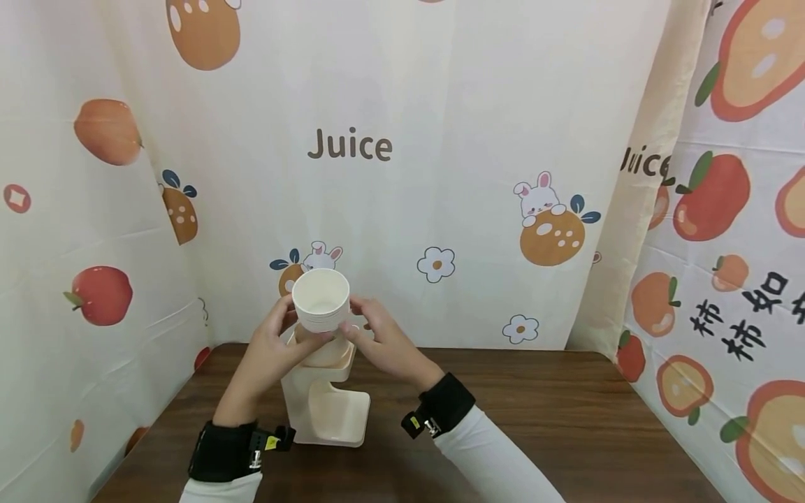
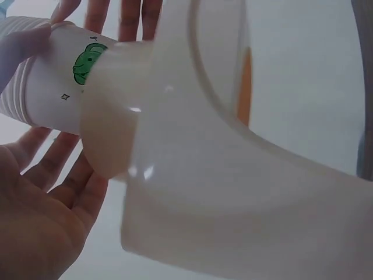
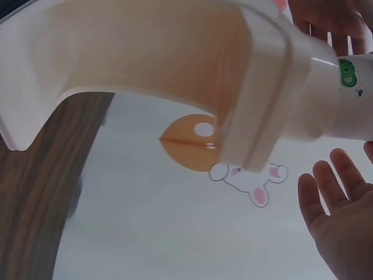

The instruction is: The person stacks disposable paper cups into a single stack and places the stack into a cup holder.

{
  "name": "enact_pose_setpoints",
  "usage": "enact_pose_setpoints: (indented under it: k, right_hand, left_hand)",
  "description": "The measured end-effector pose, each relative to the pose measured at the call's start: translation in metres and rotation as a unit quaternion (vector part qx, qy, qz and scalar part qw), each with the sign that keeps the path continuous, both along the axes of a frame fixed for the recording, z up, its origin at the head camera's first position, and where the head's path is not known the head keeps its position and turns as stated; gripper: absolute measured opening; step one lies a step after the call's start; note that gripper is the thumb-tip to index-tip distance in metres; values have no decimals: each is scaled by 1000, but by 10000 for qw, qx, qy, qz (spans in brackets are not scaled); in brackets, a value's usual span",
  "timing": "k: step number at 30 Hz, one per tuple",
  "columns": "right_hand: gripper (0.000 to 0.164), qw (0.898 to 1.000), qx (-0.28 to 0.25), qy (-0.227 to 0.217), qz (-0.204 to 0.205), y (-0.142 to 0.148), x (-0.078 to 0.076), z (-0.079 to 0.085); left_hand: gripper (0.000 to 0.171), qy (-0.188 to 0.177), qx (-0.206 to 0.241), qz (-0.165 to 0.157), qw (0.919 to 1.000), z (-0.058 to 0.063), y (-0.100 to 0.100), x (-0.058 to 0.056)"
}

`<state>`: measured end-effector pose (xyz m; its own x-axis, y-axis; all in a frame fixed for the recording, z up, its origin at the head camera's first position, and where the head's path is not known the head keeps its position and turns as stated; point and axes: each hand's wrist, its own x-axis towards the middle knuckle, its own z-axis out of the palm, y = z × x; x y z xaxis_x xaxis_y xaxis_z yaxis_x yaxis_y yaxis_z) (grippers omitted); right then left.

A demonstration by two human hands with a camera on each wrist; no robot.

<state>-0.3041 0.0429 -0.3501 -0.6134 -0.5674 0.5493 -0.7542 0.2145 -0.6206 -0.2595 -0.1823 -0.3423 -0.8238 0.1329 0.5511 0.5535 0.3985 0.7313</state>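
Observation:
A stack of white paper cups [image 1: 321, 320], mouth up, stands over the top of a cream cup-dispenser stand [image 1: 298, 412]. Several rims show on the stack, along with a green cartoon animal on a cup's side in the left wrist view. My left hand [image 1: 272, 344] holds the stack from the left, thumb across the front and fingers behind. From the right, my right hand [image 1: 388, 346] holds it too, its thumb near the front of the cups. The lower end of the stack is hidden inside the stand's beige round collar [image 2: 113, 111].
The stand's flat foot [image 1: 342, 419] rests on a dark wooden table [image 1: 503, 412]. Behind it hangs a white curtain [image 1: 440, 175] printed with fruit and rabbits, with similar cloth at both sides. Black camera bands [image 1: 448, 402] circle both wrists.

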Motion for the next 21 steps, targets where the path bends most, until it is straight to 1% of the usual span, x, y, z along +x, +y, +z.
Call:
enact_pose_setpoints:
  k: [6, 11, 18, 21]
  right_hand:
    - [54, 9997, 210, -52, -106, -3, -2, -5]
    - [55, 9992, 285, -227, -138, -5, -3, -9]
    - [52, 9987, 331, -252, -279, -8, -5, -12]
    - [53, 9982, 337, -329, -377, -9, -5, -12]
  left_hand:
    - [77, -174, -185, 277, 9993, -4, -3, 1]
    - [78, -258, -320, 330, 9986, -7, -4, 0]
    - [75, -287, -632, 540, 9961, -9, -4, 2]
    - [77, -287, -601, 530, 9964, -8, -3, 0]
